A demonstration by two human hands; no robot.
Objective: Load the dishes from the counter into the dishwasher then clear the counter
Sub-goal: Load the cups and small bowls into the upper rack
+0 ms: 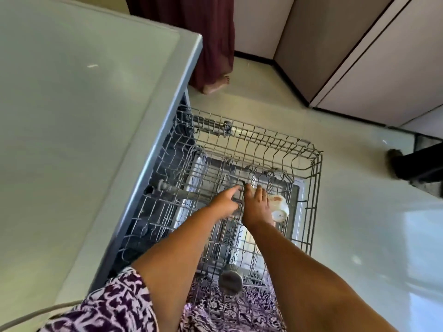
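Note:
The dishwasher's grey wire rack (309,164) is pulled out over the floor beside the counter (72,116). Both my hands are inside it near the middle. My right hand (256,204) grips a white cup (280,209) that lies on its side among the tines, its base facing right. Just left of it, my left hand (225,202) reaches forward, and its fingers pinch a dark piece of the rack's tines (243,185). A round metal utensil (230,282) sits in the near end of the rack.
The pale counter fills the left side, with a white rim (31,315) at its near corner. Another person's bare foot (217,85) and maroon garment stand on the floor beyond the rack. Cabinets line the right wall, and a dark object (417,166) is at the right edge.

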